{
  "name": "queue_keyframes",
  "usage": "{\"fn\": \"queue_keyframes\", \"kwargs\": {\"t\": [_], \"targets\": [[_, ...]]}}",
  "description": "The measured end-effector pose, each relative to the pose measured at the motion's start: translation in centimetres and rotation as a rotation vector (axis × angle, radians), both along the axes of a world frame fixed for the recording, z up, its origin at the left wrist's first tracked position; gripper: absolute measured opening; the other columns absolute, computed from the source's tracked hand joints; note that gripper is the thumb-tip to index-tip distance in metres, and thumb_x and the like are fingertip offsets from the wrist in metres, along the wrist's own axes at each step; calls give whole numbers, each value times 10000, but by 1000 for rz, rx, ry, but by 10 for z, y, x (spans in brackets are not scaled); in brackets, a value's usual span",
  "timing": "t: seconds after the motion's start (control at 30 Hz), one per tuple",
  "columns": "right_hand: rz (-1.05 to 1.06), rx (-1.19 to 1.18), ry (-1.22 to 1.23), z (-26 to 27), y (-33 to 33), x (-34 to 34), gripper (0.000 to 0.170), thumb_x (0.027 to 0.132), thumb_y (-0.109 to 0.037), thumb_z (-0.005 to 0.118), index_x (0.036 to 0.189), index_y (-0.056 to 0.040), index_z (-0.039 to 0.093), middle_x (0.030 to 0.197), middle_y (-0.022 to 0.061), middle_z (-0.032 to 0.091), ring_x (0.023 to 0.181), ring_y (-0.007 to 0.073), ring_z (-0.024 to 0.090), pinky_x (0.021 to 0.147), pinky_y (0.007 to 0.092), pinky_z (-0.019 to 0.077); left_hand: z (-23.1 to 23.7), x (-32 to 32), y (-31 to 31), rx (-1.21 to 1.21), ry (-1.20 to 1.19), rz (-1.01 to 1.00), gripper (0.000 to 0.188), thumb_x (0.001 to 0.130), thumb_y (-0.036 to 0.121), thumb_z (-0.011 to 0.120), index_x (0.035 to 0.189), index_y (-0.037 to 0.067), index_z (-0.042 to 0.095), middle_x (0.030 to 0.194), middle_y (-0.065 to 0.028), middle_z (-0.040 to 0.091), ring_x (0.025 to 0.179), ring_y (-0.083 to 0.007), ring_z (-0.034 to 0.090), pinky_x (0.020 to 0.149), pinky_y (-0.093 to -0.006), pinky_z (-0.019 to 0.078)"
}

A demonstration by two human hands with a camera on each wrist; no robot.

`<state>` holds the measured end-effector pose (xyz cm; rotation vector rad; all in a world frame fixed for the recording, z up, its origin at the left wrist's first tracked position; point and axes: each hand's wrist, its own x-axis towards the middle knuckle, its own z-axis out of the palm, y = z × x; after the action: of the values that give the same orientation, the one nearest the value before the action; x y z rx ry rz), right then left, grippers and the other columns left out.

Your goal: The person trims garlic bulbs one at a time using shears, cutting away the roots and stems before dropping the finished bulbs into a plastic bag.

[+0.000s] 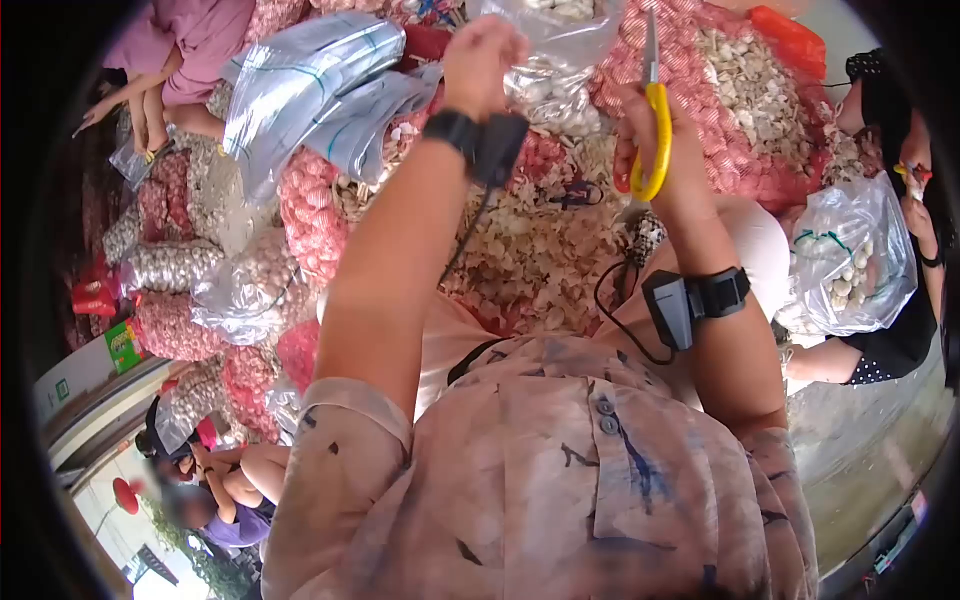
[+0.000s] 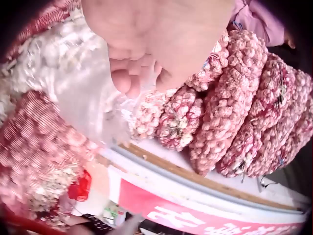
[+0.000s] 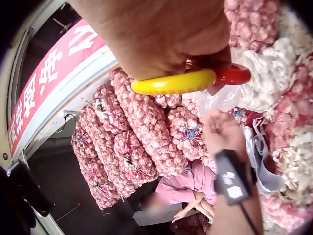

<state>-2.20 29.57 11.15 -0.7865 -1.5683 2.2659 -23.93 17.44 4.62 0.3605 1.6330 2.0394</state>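
In the head view my left hand (image 1: 484,68) is at top centre, its curled fingers gripping the edge of a clear plastic bag (image 1: 565,38) with white garlic inside. The left wrist view has the fingers (image 2: 128,81) bent against the cloudy plastic (image 2: 80,90), which stretches away from them. My right hand (image 1: 688,165) holds scissors (image 1: 660,110) with one yellow and one red handle loop, the blades pointing away from me. In the right wrist view the yellow loop (image 3: 173,83) shows under the hand; the blades are hidden there.
Red mesh sacks of garlic (image 1: 700,140) surround me. Garlic skins (image 1: 540,250) lie between my legs. Folded plastic sheets (image 1: 310,90) are at the left. A person in pink (image 1: 180,60) sits far left; another person's hand (image 1: 915,160) is at the right beside a plastic bag (image 1: 850,255).
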Motion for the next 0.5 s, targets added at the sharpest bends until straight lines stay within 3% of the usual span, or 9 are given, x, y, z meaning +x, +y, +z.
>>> {"fn": "queue_keyframes", "kwargs": {"t": [0.03, 0.1, 0.13, 0.17, 0.2, 0.27, 0.33, 0.47, 0.5], "targets": [[0, -22, 11, 0, -1, 0, 258, 966, -291, 614, 1040, -49, 563, 612, 13, 505, 420, 117, 505, 363, 259, 393, 6, 32, -16, -210, 135, 2, 183, 947, 211, 633, 885, 40, 609, 761, -24, 623, 649, -100, 550, 550, -216, 426], [13, -45, 6, 2, -5, 0, 254, 967, -291, 612, 1038, -52, 560, 616, 11, 499, 421, 116, 499, 364, 258, 391, -22, 90, -52, -304, -117, 7, 257, 970, 281, 568, 814, 81, 612, 673, -1, 594, 609, -100, 516, 547, -214, 388], [22, -42, -1, 5, -7, 0, 256, 967, -296, 613, 1038, -55, 560, 615, 11, 496, 425, 116, 498, 367, 259, 392, -51, 110, -78, -522, -10, -52, 293, 954, 314, 565, 782, 81, 608, 663, 5, 587, 587, -129, 526, 553, -276, 414], [31, -39, -6, 5, -10, -1, 258, 967, -301, 614, 1037, -58, 559, 614, 10, 494, 429, 116, 496, 370, 259, 393, -103, 129, -111, -638, -64, -76, 318, 937, 354, 576, 800, 70, 621, 679, -10, 599, 610, -143, 560, 571, -328, 446], [56, -8, 0, 2, -13, 0, 266, 965, -310, 618, 1047, -63, 563, 629, 8, 498, 442, 118, 502, 379, 260, 399, -147, 144, -150, -873, -17, -248, 258, 922, 277, 565, 821, 51, 638, 729, -74, 649, 655, -212, 630, 624, -366, 492], [69, -6, -30, -1, -20, -3, 268, 965, -312, 618, 1054, -65, 564, 639, 8, 502, 442, 115, 498, 379, 258, 397, -222, 189, -216, -1131, 239, -398, 218, 897, 225, 557, 880, 43, 676, 813, -142, 693, 724, -292, 676, 680, -400, 529], [92, -7, -82, -2, -29, -2, 276, 965, -314, 619, 1076, -66, 568, 659, 7, 506, 443, 108, 488, 384, 256, 397, -273, 217, -262, -1427, 214, -576, 290, 851, 338, 627, 910, 73, 727, 959, -149, 718, 899, -272, 689, 811, -368, 527], [155, 3, -135, -3, -43, -4, 264, 966, -306, 610, 1024, -53, 564, 648, 9, 491, 445, 106, 484, 397, 256, 396, -298, 242, -292, -1369, 142, -656, 350, 794, 361, 691, 1041, 113, 698, 1080, -169, 692, 985, -340, 662, 874, -420, 517], [163, 5, -146, -4, -45, -5, 264, 966, -306, 610, 1024, -53, 564, 648, 9, 491, 445, 106, 484, 397, 256, 396, -270, 248, -278, -1482, 111, -622, 438, 766, 352, 718, 1130, 119, 649, 1124, -178, 669, 1029, -369, 636, 898, -437, 507]]}}
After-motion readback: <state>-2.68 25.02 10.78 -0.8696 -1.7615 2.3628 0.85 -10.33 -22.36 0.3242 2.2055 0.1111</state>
